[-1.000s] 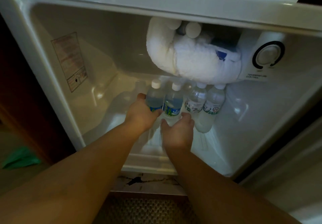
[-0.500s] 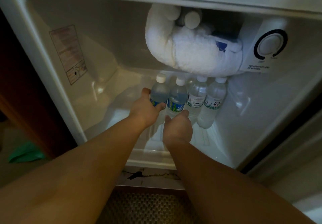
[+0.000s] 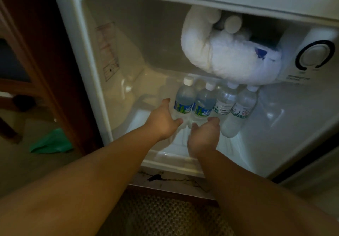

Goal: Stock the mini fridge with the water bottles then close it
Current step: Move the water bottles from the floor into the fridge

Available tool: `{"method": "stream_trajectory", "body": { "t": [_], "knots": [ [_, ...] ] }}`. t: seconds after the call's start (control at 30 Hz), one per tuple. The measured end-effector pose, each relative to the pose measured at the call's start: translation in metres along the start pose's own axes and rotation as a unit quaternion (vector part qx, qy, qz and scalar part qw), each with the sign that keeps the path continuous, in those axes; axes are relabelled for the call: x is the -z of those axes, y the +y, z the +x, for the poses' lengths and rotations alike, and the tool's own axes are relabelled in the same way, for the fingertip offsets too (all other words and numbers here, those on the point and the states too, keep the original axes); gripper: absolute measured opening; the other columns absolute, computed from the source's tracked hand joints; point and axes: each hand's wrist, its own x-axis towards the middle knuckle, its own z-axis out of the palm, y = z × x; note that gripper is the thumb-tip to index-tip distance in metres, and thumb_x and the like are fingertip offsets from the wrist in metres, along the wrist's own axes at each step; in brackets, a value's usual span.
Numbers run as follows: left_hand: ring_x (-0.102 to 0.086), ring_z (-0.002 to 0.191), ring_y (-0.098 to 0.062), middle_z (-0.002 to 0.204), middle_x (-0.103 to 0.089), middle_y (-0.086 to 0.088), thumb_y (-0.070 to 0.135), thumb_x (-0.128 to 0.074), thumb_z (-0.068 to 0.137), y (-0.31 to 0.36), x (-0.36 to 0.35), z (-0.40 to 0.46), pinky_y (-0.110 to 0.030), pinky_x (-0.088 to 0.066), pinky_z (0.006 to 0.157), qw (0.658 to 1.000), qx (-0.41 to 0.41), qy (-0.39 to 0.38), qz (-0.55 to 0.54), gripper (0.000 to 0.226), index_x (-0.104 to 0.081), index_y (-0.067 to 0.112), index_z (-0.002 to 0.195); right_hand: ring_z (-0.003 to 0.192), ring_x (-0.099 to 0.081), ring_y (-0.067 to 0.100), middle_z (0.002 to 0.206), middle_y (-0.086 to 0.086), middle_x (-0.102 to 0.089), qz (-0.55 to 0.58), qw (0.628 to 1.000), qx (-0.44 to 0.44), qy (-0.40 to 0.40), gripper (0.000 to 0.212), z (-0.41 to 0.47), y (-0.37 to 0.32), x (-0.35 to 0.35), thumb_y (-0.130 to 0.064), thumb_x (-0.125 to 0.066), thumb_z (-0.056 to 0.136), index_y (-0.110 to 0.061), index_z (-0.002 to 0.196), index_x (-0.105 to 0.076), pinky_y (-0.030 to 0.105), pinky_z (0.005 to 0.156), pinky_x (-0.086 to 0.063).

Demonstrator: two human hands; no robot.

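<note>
The mini fridge [image 3: 146,34] stands open, its white inside lit. On its floor a row of water bottles stands upright. The leftmost bottle [image 3: 184,98] and the second bottle [image 3: 204,101] have blue-green labels. The third bottle [image 3: 225,100] and the fourth bottle [image 3: 242,107] have white labels. My left hand [image 3: 163,120] wraps the lower part of the leftmost bottle, below its label. My right hand [image 3: 203,136] curls around the base of the second bottle. Both bottle bases are hidden behind my hands.
A thick frosted freezer box [image 3: 229,61] hangs just above the bottle caps. The temperature dial [image 3: 315,55] sits at the upper right. A dark wooden cabinet side [image 3: 45,52] borders the fridge on the left, a green cloth [image 3: 53,142] lies on the floor, and a woven mat [image 3: 165,215] lies below.
Both hands have slid lower on the two left bottles, so their labels show fully. The view has shifted left, so the fridge sits further right in frame.
</note>
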Motion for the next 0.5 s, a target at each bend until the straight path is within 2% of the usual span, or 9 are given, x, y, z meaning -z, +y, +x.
{"method": "stream_trajectory", "body": {
  "t": [0.07, 0.13, 0.17, 0.23, 0.3, 0.33, 0.4, 0.47, 0.5],
  "knots": [
    [-0.066, 0.120, -0.023, 0.137, -0.066, -0.009, 0.034, -0.079, 0.093, -0.006, 0.009, -0.014, -0.032, -0.052, 0.096, 1.000, -0.005, 0.007, 0.016, 0.078, -0.037, 0.023, 0.158, 0.116, -0.061, 0.036, 0.132, 0.016, -0.055, 0.011, 1.000, -0.019, 0.001, 0.053, 0.000, -0.001, -0.002, -0.018, -0.074, 0.093, -0.008, 0.134, -0.043, 0.045, 0.101, -0.051],
    [-0.070, 0.082, -0.003, 0.098, -0.075, 0.009, 0.039, -0.074, 0.094, -0.014, 0.015, -0.043, -0.023, -0.053, 0.071, 0.999, -0.024, 0.036, 0.012, 0.041, -0.058, 0.030, 0.131, 0.117, -0.061, 0.035, 0.136, 0.015, -0.051, 0.034, 0.998, -0.043, 0.009, 0.058, -0.012, -0.003, -0.002, -0.023, -0.078, 0.090, -0.010, 0.134, -0.044, 0.044, 0.101, -0.051],
    [-0.066, 0.066, 0.000, 0.079, -0.071, 0.012, 0.045, -0.071, 0.094, -0.019, 0.019, -0.063, -0.023, -0.051, 0.062, 0.997, -0.045, 0.055, 0.026, 0.023, -0.062, 0.035, 0.113, 0.113, -0.061, 0.033, 0.135, 0.012, -0.049, 0.033, 0.998, -0.040, 0.019, 0.055, -0.024, -0.004, -0.002, -0.027, -0.079, 0.088, -0.014, 0.130, -0.046, 0.044, 0.098, -0.053],
    [-0.058, 0.053, 0.000, 0.065, -0.065, 0.013, 0.060, -0.059, 0.095, -0.033, 0.028, -0.108, -0.021, -0.049, 0.055, 0.982, -0.122, 0.082, 0.115, 0.022, -0.058, 0.038, 0.092, 0.100, -0.061, 0.025, 0.120, 0.002, -0.050, -0.005, 0.998, 0.058, 0.022, 0.038, -0.058, -0.006, 0.000, -0.035, -0.075, 0.089, -0.025, 0.115, -0.048, 0.042, 0.083, -0.055],
    [-0.055, 0.053, -0.002, 0.068, -0.067, 0.012, 0.060, -0.048, 0.101, -0.056, 0.043, -0.152, -0.022, -0.046, 0.052, 0.939, -0.239, 0.088, 0.232, 0.028, -0.055, 0.036, 0.090, 0.088, -0.058, 0.017, 0.106, -0.002, -0.050, -0.032, 0.967, 0.246, -0.048, 0.023, -0.093, -0.009, 0.000, -0.035, -0.071, 0.091, -0.028, 0.103, -0.052, 0.038, 0.073, -0.052],
    [-0.058, 0.056, -0.008, 0.071, -0.067, 0.010, 0.055, -0.044, 0.105, -0.075, 0.055, -0.173, -0.024, -0.046, 0.052, 0.904, -0.310, 0.077, 0.283, 0.029, -0.054, 0.033, 0.089, 0.085, -0.058, 0.017, 0.102, -0.001, -0.052, -0.034, 0.928, 0.353, -0.115, 0.017, -0.108, -0.012, -0.003, -0.033, -0.070, 0.093, -0.025, 0.100, -0.057, 0.036, 0.072, -0.051],
    [-0.060, 0.059, -0.020, 0.071, -0.064, 0.004, 0.046, -0.042, 0.108, -0.120, 0.086, -0.214, -0.028, -0.046, 0.049, 0.856, -0.388, 0.008, 0.341, 0.028, -0.050, 0.028, 0.088, 0.083, -0.058, 0.021, 0.098, 0.004, -0.055, -0.031, 0.797, 0.550, -0.248, 0.013, -0.136, -0.023, -0.014, -0.030, -0.066, 0.096, -0.018, 0.100, -0.065, 0.034, 0.071, -0.051],
    [-0.058, 0.056, -0.025, 0.068, -0.060, -0.001, 0.042, -0.046, 0.108, -0.166, 0.130, -0.252, -0.030, -0.045, 0.045, 0.858, -0.365, -0.054, 0.356, 0.027, -0.051, 0.026, 0.087, 0.078, -0.058, 0.025, 0.095, 0.007, -0.059, -0.019, 0.672, 0.663, -0.330, 0.015, -0.161, -0.036, -0.031, -0.028, -0.062, 0.099, -0.014, 0.101, -0.069, 0.036, 0.065, -0.049],
    [-0.057, 0.053, -0.024, 0.067, -0.059, 0.000, 0.042, -0.045, 0.108, -0.187, 0.153, -0.269, -0.028, -0.044, 0.044, 0.860, -0.337, -0.059, 0.378, 0.029, -0.053, 0.025, 0.087, 0.076, -0.058, 0.026, 0.094, 0.008, -0.059, -0.021, 0.630, 0.690, -0.356, 0.016, -0.175, -0.041, -0.041, -0.028, -0.060, 0.100, -0.015, 0.101, -0.070, 0.037, 0.063, -0.049]
  ]
}}
